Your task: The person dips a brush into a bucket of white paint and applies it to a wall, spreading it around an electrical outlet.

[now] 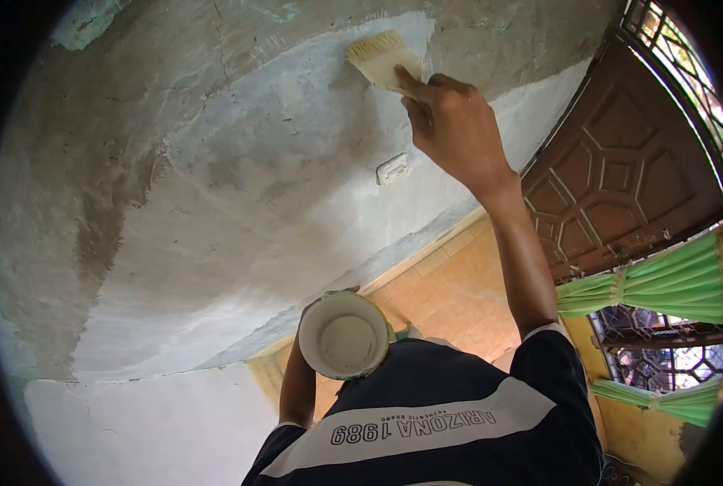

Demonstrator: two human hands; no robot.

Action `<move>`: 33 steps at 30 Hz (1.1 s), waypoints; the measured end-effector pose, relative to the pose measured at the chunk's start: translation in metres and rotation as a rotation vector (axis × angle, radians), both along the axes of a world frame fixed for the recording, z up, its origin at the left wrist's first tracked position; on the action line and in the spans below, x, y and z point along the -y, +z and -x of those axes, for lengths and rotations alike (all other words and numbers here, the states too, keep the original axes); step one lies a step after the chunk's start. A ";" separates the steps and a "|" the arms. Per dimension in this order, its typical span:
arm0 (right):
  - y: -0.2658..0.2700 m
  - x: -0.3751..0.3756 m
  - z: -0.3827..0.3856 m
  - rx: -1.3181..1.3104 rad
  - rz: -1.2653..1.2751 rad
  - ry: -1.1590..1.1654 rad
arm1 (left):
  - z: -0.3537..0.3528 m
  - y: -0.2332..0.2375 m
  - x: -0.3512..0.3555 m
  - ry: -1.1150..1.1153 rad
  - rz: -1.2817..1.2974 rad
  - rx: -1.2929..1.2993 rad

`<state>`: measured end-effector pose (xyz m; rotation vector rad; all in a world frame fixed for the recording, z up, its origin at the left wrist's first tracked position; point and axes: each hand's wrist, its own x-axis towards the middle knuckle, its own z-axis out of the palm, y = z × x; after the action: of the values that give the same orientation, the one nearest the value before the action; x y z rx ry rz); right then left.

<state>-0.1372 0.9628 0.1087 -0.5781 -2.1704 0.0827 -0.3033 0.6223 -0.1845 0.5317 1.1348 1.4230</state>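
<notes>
My right hand (457, 134) is raised to the wall, its fingers closed around a wide, pale flat paintbrush (388, 65). The yellowish bristles touch the grey wall (256, 162) at the edge of a whitish, freshly coated patch. Close to my chest, my left hand (352, 289) supports a round tub (322, 320) from its side and underneath; most of that hand is hidden behind it. A pale whitish layer lies in the bottom of the tub, and its rim is smeared.
A white switch plate (392, 168) sits on the wall below the brush. To the right are a brown panelled door (621, 162) and green curtains (669, 279) by a grilled window. Orange tiles (459, 275) cover the floor. Cracks run through the upper wall.
</notes>
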 end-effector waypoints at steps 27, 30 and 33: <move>-0.178 -0.015 -0.012 0.154 0.214 -0.023 | 0.010 -0.007 -0.002 -0.004 0.033 0.067; -0.183 -0.017 -0.016 0.167 0.226 -0.021 | 0.011 -0.008 -0.004 -0.008 0.030 0.068; -0.182 -0.020 -0.022 0.175 0.232 -0.008 | 0.012 -0.008 -0.004 -0.016 0.028 0.065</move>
<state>-0.1153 0.9825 -0.0736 -0.7498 -2.3452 0.2925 -0.3150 0.6265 -0.1929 0.4703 1.0948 1.3995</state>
